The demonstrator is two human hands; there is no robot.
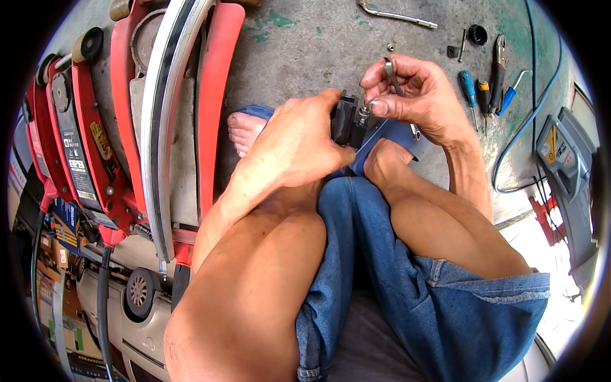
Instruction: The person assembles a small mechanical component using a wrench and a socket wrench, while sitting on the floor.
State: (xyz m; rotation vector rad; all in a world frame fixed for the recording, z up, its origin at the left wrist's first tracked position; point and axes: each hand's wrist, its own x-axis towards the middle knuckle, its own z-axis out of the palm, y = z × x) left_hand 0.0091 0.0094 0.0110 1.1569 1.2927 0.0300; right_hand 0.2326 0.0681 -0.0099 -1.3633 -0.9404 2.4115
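Observation:
In my left hand (293,137) is a black metal part (344,120), gripped by fingers and thumb above my lap, with a small silver bolt (363,116) standing out on its right side. A steel spanner (393,77) is held between the fingers and thumb of my right hand (410,95), just right of that bolt, its lower end showing below the thumb. A small nut (391,48) lies on the floor beyond my right fingers.
Red floor jacks (217,76) stand along the left, a silver car (127,331) behind them. On the concrete floor (299,57) lie a bent wrench (398,18), screwdrivers (470,92), pliers (498,76) and a black cap (477,34). A blue hose (509,153) and grey machine (560,153) are right.

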